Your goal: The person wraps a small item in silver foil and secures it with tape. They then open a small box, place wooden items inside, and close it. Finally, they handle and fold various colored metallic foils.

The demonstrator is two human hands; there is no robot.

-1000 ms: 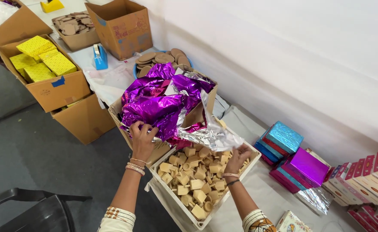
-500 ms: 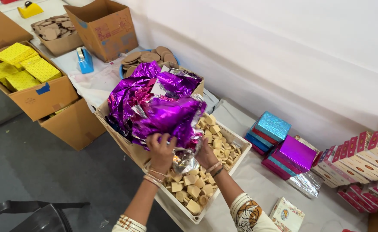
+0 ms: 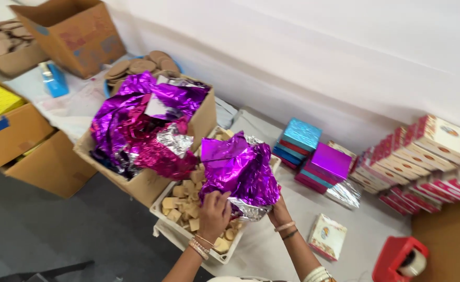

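Here my left hand (image 3: pixel 214 213) and my right hand (image 3: pixel 278 213) both pinch a crumpled sheet of purple foil (image 3: pixel 240 169), fingers closed on its lower edge, one hand at each side. The sheet hangs over a white tray (image 3: pixel 168 236) of small tan blocks (image 3: pixel 182 201), silver underside showing near my fingers. Just beside the tray, a cardboard box (image 3: pixel 151 183) is stuffed with more purple foil (image 3: pixel 136 122). To the right, wrapped blue and purple boxes (image 3: pixel 319 154) sit stacked on the table, near rows of red and white cartons (image 3: pixel 423 162). A red tape dispenser (image 3: pixel 400 258) rests at the table's corner.
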